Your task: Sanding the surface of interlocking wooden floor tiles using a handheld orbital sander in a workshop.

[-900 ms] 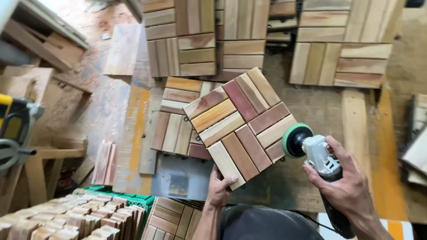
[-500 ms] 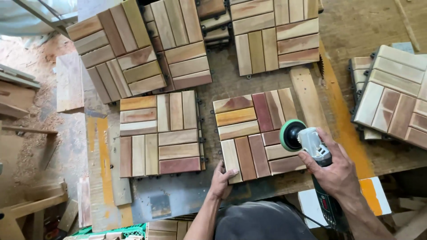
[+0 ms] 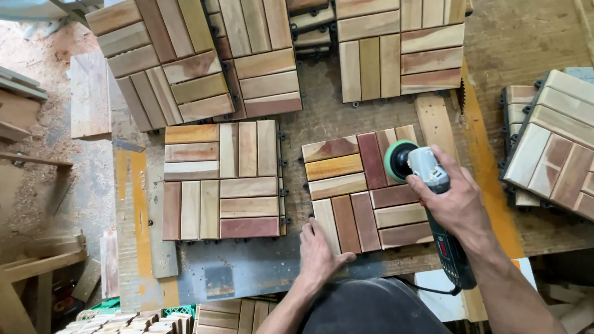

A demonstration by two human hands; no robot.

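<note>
Head view, near to far. At 6 o'clock, the left hand lies flat with fingers spread, pressing the near-left corner of the wooden deck tile; it grips nothing; at 4 o'clock, the right hand is closed around the body of the handheld sander, whose green-rimmed pad rests on the tile's far-right part. The tile lies flat at centre on the workbench, slightly rotated; it consists of 4 blocks of 3 slats each on a dark clip-edged backing; it is judged rigid, moderately heavy and rough-surfaced, so unlikely to slip; best held by opposite edges or pinned flat at a corner, clear of the pad. At 9 o'clock, a second tile lies just beside; at 12 o'clock, further tiles overlap; at 3 o'clock, a stack of tiles.
</note>
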